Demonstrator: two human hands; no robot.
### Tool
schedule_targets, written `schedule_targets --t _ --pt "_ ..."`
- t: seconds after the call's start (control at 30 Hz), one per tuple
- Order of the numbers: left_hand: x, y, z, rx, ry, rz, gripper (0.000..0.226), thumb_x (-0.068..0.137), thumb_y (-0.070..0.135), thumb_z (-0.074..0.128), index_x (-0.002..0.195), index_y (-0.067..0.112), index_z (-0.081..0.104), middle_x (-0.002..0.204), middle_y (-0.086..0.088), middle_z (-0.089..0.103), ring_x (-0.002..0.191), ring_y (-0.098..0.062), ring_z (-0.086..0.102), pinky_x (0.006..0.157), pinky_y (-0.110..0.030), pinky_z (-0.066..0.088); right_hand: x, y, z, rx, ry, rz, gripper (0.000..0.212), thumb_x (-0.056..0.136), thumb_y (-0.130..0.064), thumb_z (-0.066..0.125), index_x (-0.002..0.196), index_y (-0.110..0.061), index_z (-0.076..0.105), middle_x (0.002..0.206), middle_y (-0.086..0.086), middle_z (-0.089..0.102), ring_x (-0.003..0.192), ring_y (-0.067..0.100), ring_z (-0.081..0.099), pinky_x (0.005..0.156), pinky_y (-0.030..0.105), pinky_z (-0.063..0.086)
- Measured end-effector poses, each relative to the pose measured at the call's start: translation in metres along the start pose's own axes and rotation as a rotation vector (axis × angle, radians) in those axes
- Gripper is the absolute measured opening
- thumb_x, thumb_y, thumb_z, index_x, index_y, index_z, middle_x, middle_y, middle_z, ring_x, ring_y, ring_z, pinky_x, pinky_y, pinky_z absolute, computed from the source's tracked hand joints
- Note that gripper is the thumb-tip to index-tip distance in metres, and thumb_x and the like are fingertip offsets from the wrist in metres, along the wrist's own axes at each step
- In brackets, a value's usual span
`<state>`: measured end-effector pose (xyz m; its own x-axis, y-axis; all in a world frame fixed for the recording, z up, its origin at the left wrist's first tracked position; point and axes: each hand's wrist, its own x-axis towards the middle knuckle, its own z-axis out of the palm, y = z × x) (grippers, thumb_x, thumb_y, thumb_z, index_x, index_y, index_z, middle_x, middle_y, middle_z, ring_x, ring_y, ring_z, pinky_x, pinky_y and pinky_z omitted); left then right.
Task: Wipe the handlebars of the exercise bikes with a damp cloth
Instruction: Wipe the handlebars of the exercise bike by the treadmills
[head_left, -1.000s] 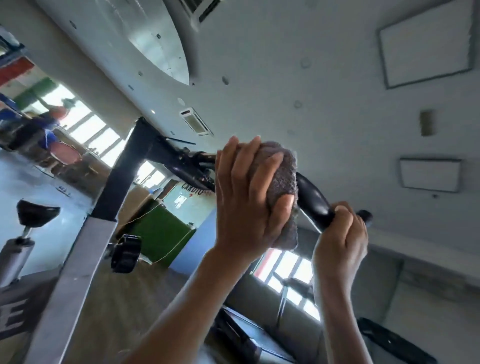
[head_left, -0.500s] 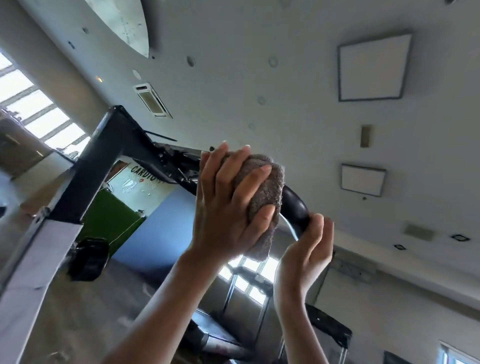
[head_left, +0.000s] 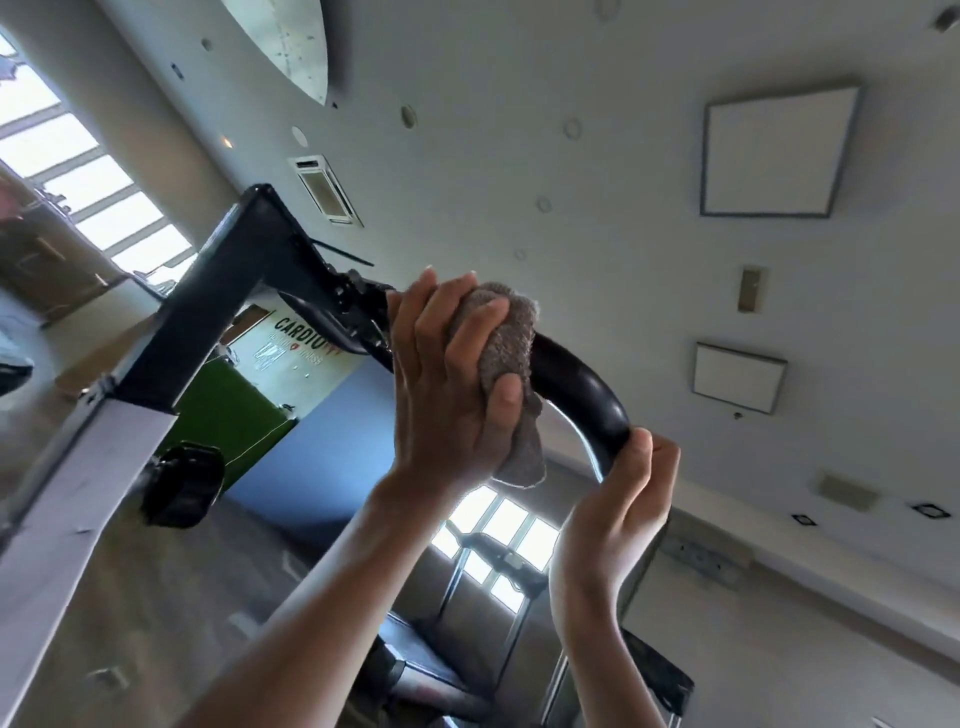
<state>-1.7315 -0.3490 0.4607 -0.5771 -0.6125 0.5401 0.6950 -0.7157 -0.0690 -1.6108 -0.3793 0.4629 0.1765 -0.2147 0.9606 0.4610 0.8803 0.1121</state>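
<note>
The handlebar (head_left: 576, 384) is showing glossy black. The cloth (head_left: 506, 338) on the handlebar is showing grey-brown with a looped weave. Left of the handlebar, the frame post (head_left: 218, 312) is running black above and pale grey-white below. Below-left of the handlebar, the knob (head_left: 182, 483) is showing black. Behind the handlebar, the wall panel (head_left: 223, 415) is showing green, the wall (head_left: 322, 431) blue, and the sign (head_left: 291, 340) white with black "CARDIO" lettering. Above the handlebar, the ceiling panels (head_left: 774, 156) are showing white inside dark grey frames.

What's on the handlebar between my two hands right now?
Only bare black handlebar, in the head view; the cloth is wrapped under the left hand.
</note>
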Motion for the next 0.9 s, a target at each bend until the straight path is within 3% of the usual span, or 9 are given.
schedule_targets --t 0.1,0.23,0.37,0.47,0.57,0.67,0.8,0.9 --pt "-0.01 0.027 0.01 0.045 -0.003 0.137 0.04 0.101 0.04 0.023 0.123 0.012 0.04 0.136 -0.012 0.037 0.132 -0.042 0.029 0.11 -0.064 0.025 0.0 0.005 -0.001 0.001 -0.022 0.011 0.026 0.091 -0.048 0.034 0.071 -0.035 0.043 0.07 -0.001 0.048 0.074 0.032 0.047 0.079 0.065 0.039" --pt "-0.002 0.021 0.008 0.134 -0.02 0.316 0.037 0.096 0.04 0.028 0.119 0.017 0.046 0.131 -0.011 0.041 0.126 -0.039 0.035 0.104 -0.064 0.032 0.004 0.007 -0.008 0.057 -0.135 0.014 0.029 0.095 -0.046 0.032 0.075 -0.027 0.042 0.073 0.006 0.046 0.075 0.035 0.043 0.077 0.064 0.037" --pt "0.003 0.022 -0.006 0.217 -0.086 0.365 0.038 0.095 0.037 0.031 0.12 0.013 0.045 0.13 -0.012 0.042 0.122 -0.04 0.039 0.099 -0.065 0.034 0.009 0.006 -0.022 0.094 -0.25 -0.077 0.021 0.097 -0.036 0.032 0.083 -0.03 0.046 0.074 -0.01 0.046 0.074 0.018 0.044 0.074 0.061 0.038" --pt "0.01 0.025 -0.013 0.325 -0.186 0.444 0.039 0.094 0.035 0.033 0.119 0.009 0.048 0.127 -0.015 0.045 0.117 -0.043 0.044 0.097 -0.065 0.036 0.011 0.009 -0.026 0.135 -0.284 -0.112 0.019 0.096 -0.03 0.036 0.089 -0.023 0.052 0.079 -0.015 0.049 0.078 0.005 0.046 0.08 0.044 0.039" --pt "0.027 0.028 -0.026 0.416 -0.375 0.559 0.04 0.091 0.032 0.038 0.115 0.005 0.056 0.115 -0.024 0.059 0.105 -0.048 0.056 0.093 -0.067 0.039 0.014 0.021 -0.031 0.14 -0.39 -0.18 0.025 0.096 -0.032 0.04 0.1 -0.016 0.059 0.086 -0.008 0.055 0.086 0.011 0.051 0.088 0.029 0.032" --pt "0.042 0.049 -0.033 0.534 -0.575 0.602 0.046 0.091 0.03 0.039 0.104 -0.002 0.068 0.102 -0.024 0.066 0.095 -0.046 0.061 0.091 -0.06 0.042 0.031 0.047 -0.039 0.098 -0.498 -0.328 0.034 0.099 -0.037 0.036 0.106 -0.017 0.063 0.091 -0.009 0.058 0.089 0.012 0.054 0.095 0.031 0.032" --pt "0.037 0.085 -0.019 0.751 -0.68 0.721 0.04 0.092 0.032 0.041 0.094 0.008 0.072 0.09 -0.013 0.068 0.084 -0.037 0.06 0.089 -0.046 0.044 0.061 0.096 -0.036 -0.169 -0.299 -0.257 0.05 0.103 -0.038 0.023 0.087 -0.02 0.067 0.089 -0.004 0.064 0.097 0.023 0.058 0.109 0.048 0.025" --pt "0.018 0.109 0.007 0.978 -0.837 0.808 0.037 0.091 0.038 0.04 0.089 0.017 0.071 0.08 -0.005 0.065 0.075 -0.03 0.055 0.071 -0.038 0.039 0.063 0.109 -0.029 -0.147 -0.238 -0.244 0.044 0.101 -0.029 0.029 0.077 -0.018 0.063 0.081 -0.005 0.058 0.095 0.029 0.058 0.105 0.044 0.028"
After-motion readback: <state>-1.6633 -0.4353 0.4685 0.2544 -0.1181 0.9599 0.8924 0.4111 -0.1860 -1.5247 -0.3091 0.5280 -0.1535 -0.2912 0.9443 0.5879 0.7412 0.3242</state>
